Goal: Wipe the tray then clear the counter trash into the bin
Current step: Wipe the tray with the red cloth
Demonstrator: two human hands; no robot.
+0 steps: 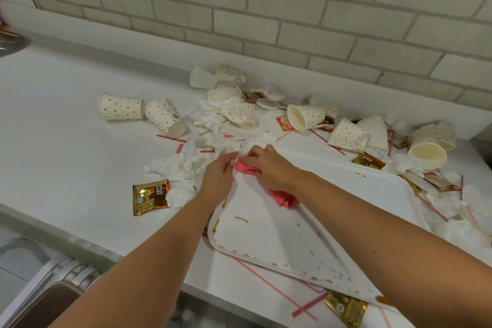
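Centre of frame: white tray (346,194) on the white counter (66,162), streaked with brown sauce (241,219) along its lower-left rim. Right hand (269,165) at the tray's upper-left corner, fingers clamped on a pink cloth (283,198) pressed to the tray surface. Left hand (218,176) just beside it at the tray's left rim, fingers curled; cannot tell what it holds. Above and on both sides of the tray: tipped polka-dot paper cups (121,106), crumpled napkins (181,165), red-striped straws (170,138), gold sauce packets (150,196).

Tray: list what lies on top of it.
A pink cloth, gripped by the right hand, and brown sauce smears near the rims. The right forearm hides part of the tray.
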